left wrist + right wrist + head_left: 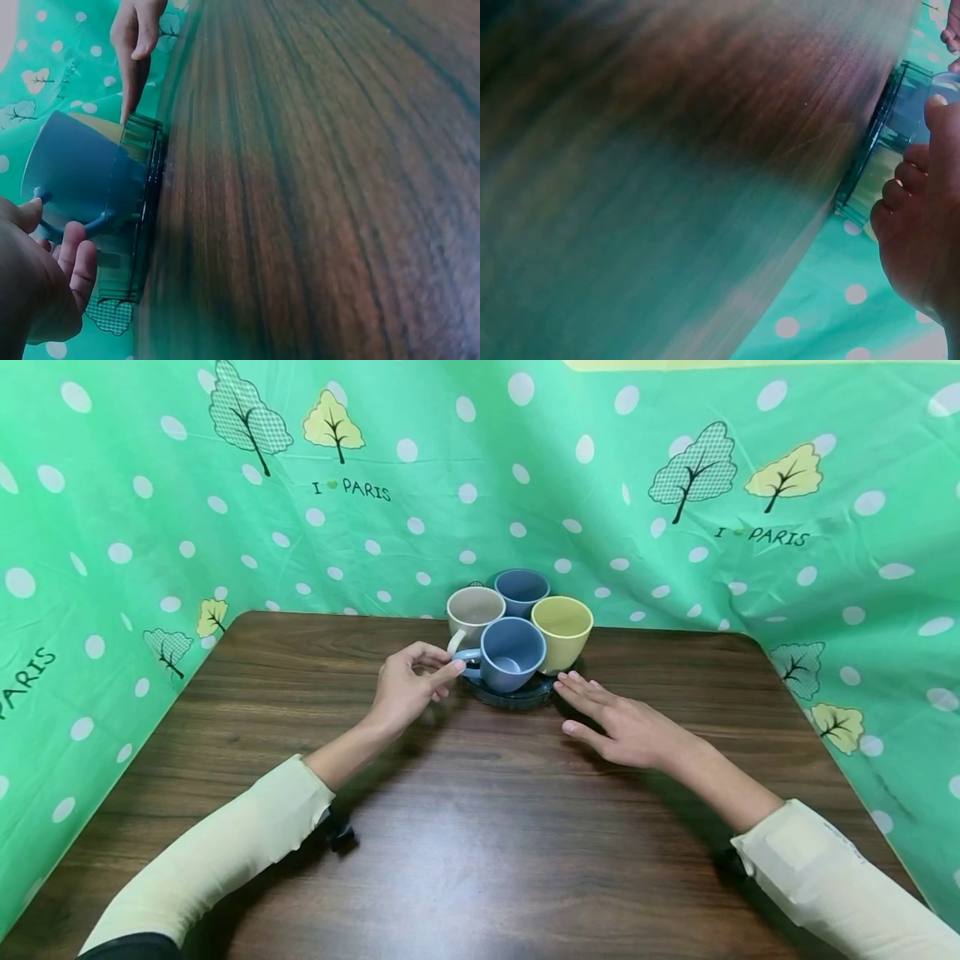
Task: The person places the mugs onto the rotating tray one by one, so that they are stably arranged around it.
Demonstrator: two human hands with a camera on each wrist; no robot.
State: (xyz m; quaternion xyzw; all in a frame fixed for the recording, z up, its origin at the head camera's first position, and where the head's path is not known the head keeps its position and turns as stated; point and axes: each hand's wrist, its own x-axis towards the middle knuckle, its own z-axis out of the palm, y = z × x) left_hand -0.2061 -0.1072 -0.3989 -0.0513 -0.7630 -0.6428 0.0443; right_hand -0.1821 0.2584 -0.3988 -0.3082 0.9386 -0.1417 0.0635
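Observation:
A blue mug (513, 656) stands at the front of a dark see-through tray (517, 698), its handle turned left. My left hand (405, 687) pinches that handle between thumb and fingers; the left wrist view shows the thumb at one end of the handle (97, 223). Behind it on the tray are a greyish-white mug (472, 606), a second blue cup (522, 587) and a yellow cup (566, 631). My right hand (626, 727) has its fingers stretched out, fingertips at the tray's right front edge beside the yellow cup; whether they touch is unclear.
The tray sits near the far edge of a dark wood-grain table (480, 827). A green curtain (465, 460) with white dots and printed trees hangs behind the table and along both sides.

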